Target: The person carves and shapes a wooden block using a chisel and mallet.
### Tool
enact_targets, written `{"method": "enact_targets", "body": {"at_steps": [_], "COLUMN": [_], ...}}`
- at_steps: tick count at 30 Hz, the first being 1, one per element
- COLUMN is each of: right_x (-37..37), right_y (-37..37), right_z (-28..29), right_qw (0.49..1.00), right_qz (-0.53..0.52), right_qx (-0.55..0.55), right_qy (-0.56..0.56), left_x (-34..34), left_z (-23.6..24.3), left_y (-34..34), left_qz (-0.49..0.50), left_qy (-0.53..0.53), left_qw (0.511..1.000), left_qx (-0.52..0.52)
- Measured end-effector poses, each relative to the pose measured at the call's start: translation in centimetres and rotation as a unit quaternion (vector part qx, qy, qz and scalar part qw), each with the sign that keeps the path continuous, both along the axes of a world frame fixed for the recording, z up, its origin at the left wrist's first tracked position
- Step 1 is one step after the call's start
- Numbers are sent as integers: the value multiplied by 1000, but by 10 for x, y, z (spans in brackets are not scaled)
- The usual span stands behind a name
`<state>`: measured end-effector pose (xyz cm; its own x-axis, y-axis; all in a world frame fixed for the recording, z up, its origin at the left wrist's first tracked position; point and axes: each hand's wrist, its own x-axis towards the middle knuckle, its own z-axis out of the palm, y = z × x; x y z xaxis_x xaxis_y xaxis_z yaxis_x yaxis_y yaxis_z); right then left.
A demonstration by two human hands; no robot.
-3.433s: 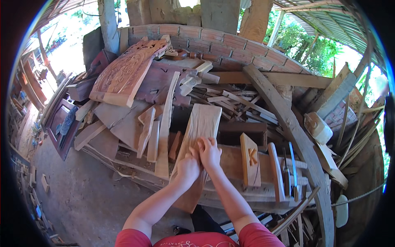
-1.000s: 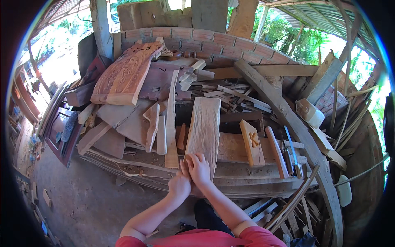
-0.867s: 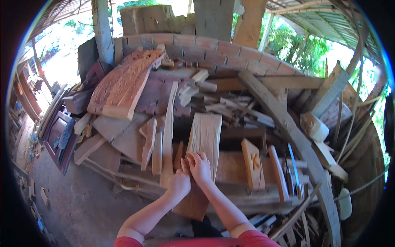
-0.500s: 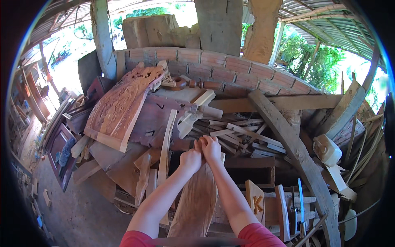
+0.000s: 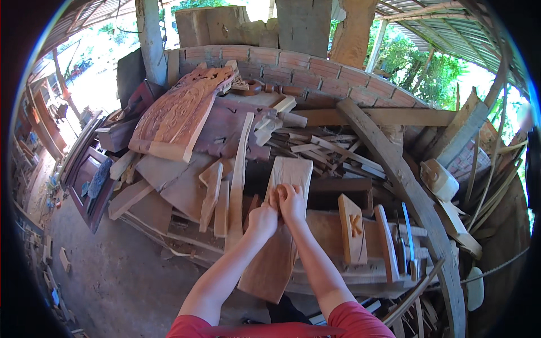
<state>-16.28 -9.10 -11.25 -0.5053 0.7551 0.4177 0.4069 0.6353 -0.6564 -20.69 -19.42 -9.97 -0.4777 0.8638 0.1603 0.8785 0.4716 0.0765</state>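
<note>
A long pale plank (image 5: 262,273) with a rough, wavy grain lies pointing away from me, across the stacked boards. My left hand (image 5: 262,221) and my right hand (image 5: 290,204) rest close together on its upper middle, fingers curled and pressed together; whatever they grip is hidden. Left of the plank are a narrow wooden strip (image 5: 239,186) and short offcuts (image 5: 209,200). To its right stand a light block with a carved shape (image 5: 352,236), a narrow wood piece (image 5: 386,242) and long thin tools (image 5: 410,242), one of them blue.
A carved panel (image 5: 172,115) lies at back left on piled boards, before a brick wall (image 5: 293,73). A heavy slanting beam (image 5: 411,186) and a plastic container (image 5: 439,180) are at right. Scrap sticks (image 5: 327,152) fill the back. Concrete floor (image 5: 112,270) shows at lower left.
Both hands slid along the plank to its far end half a second ago and have since come back toward me to its upper middle, still curled. The view has shifted slightly with my head.
</note>
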Motion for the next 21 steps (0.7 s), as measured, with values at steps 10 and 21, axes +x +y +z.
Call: {"method": "enact_targets", "body": {"at_steps": [10, 21], "right_x": [146, 132], "right_y": [-207, -169], "right_z": [-11, -3], "right_qw": [997, 998], "right_qz": [67, 56], "right_qx": [15, 28], "right_qy": [-44, -28], "left_x": [151, 131], "left_z": [-14, -4], "left_y": [-207, -172], "left_qz": [53, -5], "left_qy": [-117, -68], "left_qw": [990, 994], "left_qx": [-59, -88]}}
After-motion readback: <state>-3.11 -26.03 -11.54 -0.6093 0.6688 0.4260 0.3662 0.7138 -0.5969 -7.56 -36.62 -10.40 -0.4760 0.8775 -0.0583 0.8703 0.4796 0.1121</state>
